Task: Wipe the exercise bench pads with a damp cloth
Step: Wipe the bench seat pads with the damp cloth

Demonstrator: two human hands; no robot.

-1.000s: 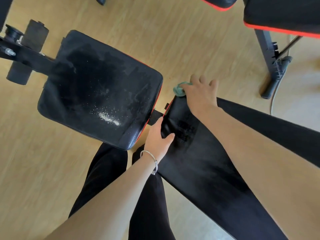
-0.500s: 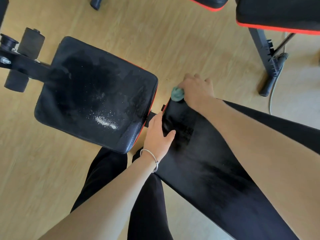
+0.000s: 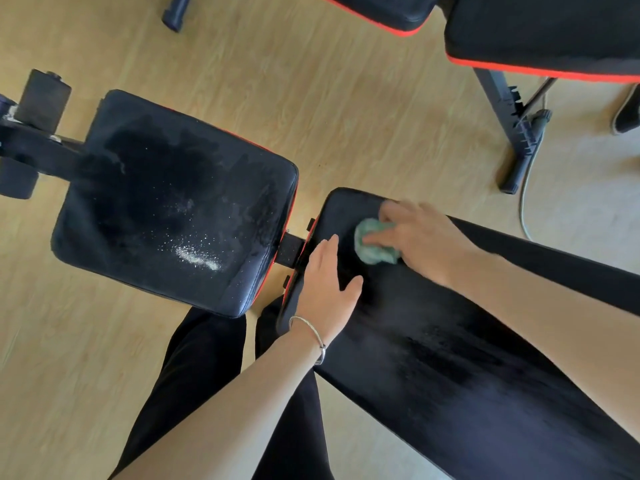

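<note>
a light wood-look floor [image 3: 346, 116] lies under everything, and turns to a paler surface far right of our fingers. well beyond the fingers, at the top, we see a neighbouring set of black pads [image 3: 540, 29] with red trim, on a dark metal leg [image 3: 509, 112]. a pale cable [image 3: 524, 202] curls on the floor beside that leg, and a dark shoe [image 3: 628, 112] shows at the right edge. below our left wrist are black trousers [image 3: 201, 368].

the seat pad [image 3: 173, 202] sits left of our fingers, apart from them. it is black, streaked with darker wet patches and dusted with white specks [image 3: 197, 256] near its close edge. a foam roller [image 3: 43, 100] stands past its far left end. the back pad [image 3: 450, 358] runs from under our fingers down to the right, black, with dark damp smears along it.

our left hand [image 3: 323, 292], a thin bracelet [image 3: 311, 329] at the wrist, rests flat on the back pad's left end, fingers [image 3: 329, 251] straight and together, thumb spread. just right of them the green cloth [image 3: 372, 249] lies bunched on the pad. our right hand [image 3: 426, 240] grips it, blurred fingers curled over it and pressing it down.
</note>
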